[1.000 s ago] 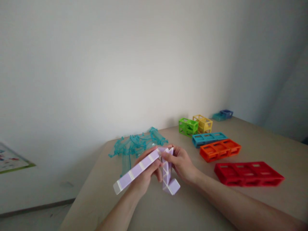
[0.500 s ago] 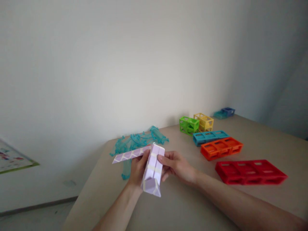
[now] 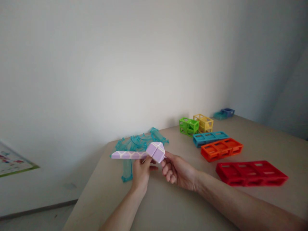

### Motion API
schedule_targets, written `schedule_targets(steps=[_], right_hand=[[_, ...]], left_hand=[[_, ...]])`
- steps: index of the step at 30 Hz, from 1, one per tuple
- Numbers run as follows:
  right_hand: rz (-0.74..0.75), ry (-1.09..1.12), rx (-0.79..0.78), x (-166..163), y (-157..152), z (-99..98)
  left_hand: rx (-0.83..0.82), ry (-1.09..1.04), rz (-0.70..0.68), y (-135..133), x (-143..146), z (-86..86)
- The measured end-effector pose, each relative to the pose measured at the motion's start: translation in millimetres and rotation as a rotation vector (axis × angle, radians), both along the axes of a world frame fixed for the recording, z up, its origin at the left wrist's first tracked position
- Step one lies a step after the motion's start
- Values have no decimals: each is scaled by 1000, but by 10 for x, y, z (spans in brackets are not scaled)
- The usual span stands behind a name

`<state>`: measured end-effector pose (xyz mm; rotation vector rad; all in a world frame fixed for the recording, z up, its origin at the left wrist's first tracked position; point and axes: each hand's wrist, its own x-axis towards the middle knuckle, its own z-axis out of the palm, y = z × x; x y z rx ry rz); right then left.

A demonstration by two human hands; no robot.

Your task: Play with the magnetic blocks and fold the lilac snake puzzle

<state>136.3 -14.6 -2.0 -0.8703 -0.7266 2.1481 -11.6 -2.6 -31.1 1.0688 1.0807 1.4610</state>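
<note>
A lilac and white snake puzzle (image 3: 156,152) is held up in both hands over the table. One straight run of its wedges points left, and the rest is folded into a block seen end-on. My left hand (image 3: 141,171) grips it from below, thumb against the joint between the straight run and the block. With curled fingers, my right hand (image 3: 176,170) pinches the block's right side. Behind the puzzle lie translucent teal track pieces (image 3: 138,141), partly hidden by it and my left hand.
On the right of the table (image 3: 192,211) lie red (image 3: 251,173), orange (image 3: 221,149) and blue (image 3: 210,138) open-frame blocks. Green (image 3: 189,126) and yellow (image 3: 203,123) frame cubes stand near the wall. A dark blue piece (image 3: 228,112) sits at the far corner.
The folded part of the puzzle has been tipped, from its long side showing to its end facing me. The straight run is now nearly level. My right fingers have curled in more.
</note>
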Motion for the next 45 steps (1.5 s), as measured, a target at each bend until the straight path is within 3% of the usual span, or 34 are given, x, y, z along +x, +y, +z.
schedule_targets(steps=[6, 9, 13, 17, 24, 32, 38, 41, 45], right_hand=[[38, -161, 175, -5, 3, -62], [-89, -223, 335, -3, 25, -84], [-372, -279, 574, 14, 46, -82], [-584, -237, 742, 46, 49, -64], [-607, -155, 983, 57, -16, -29], [-604, -155, 1054, 56, -87, -5], [-541, -134, 1042, 59, -113, -2], [-485, -96, 967, 81, -101, -5], [-355, -22, 694, 84, -48, -7]], left_hand=[[59, 41, 46, 14, -10, -38], [32, -85, -3, 14, 23, -7], [-58, -304, -125, -21, 79, 77], [-120, -332, -304, -84, 117, 139], [-164, -269, -432, -142, 103, 150], [-217, -202, -434, -139, 73, 65], [-150, -149, -448, -116, 80, 29], [-8, -213, -260, -17, 44, 18], [274, -171, 43, 131, -95, 6]])
